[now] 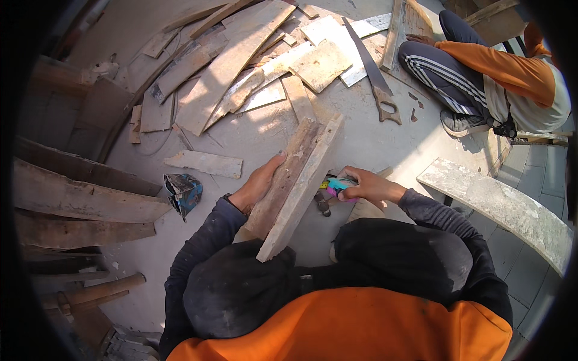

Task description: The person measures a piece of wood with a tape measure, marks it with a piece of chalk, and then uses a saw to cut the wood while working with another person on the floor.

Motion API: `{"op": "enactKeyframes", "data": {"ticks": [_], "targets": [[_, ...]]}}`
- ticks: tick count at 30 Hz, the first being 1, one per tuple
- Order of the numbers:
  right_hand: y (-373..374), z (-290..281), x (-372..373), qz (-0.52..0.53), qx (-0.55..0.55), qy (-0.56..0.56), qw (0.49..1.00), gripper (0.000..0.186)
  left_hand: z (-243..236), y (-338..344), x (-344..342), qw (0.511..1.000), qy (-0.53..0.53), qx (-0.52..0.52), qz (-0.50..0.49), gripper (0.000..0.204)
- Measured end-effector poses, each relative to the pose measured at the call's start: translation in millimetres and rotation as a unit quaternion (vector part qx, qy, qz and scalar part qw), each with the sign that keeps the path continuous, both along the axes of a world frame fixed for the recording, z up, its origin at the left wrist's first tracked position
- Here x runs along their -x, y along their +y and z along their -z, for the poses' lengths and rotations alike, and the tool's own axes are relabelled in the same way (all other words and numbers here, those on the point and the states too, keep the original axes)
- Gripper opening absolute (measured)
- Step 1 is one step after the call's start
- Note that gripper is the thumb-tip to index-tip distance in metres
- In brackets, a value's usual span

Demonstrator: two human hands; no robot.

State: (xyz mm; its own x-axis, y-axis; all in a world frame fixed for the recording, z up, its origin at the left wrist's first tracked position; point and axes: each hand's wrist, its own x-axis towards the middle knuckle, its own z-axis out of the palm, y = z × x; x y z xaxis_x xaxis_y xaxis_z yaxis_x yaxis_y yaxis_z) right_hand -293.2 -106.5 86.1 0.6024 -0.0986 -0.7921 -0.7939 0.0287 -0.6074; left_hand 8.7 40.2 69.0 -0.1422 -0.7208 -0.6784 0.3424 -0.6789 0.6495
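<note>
My left hand (pixel 260 183) grips the left edge of two long wooden boards (pixel 296 177), joined or held together at an angle and tilted over my knees. Just right of the boards, my right hand (pixel 368 185) is closed around a turquoise and pink tape measure (pixel 342 185). A short bit of yellow blade shows at its side facing the boards. Below the tape, a hammer head (pixel 323 206) lies on the floor, its handle mostly hidden. Part of another piece of wood (pixel 364 210) shows beneath my right hand.
Scrap planks (pixel 241 72) are heaped ahead. A handsaw (pixel 379 84) lies beside them. At the far right a person (pixel 500 78) in orange sleeves crouches. Boards (pixel 90 198) stand at left, near a crumpled blue-black bag (pixel 183 192). A whitish plank (pixel 500 204) lies at right.
</note>
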Motion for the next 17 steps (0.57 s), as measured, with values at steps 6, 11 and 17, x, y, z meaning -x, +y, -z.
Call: {"op": "enactKeyframes", "data": {"ticks": [6, 11, 17], "targets": [[14.2, 9.0, 36.5, 0.087, -0.029, -0.040, 0.995, 0.052, 1.7, -21.1, -6.0, 0.975, -0.108, 0.151, 0.120, 0.073], [14.1, 4.6, 25.0, 0.083, 0.032, -0.027, 0.996, 0.044, -0.7, -36.4, -11.6, 0.943, -0.200, 0.222, 0.146, 0.072], [2.6, 14.4, 30.5, -0.093, 0.223, -0.156, 0.958, 0.046, -47.1, -66.4, -33.7, 0.916, -0.192, 0.170, 0.307, 0.071]]}}
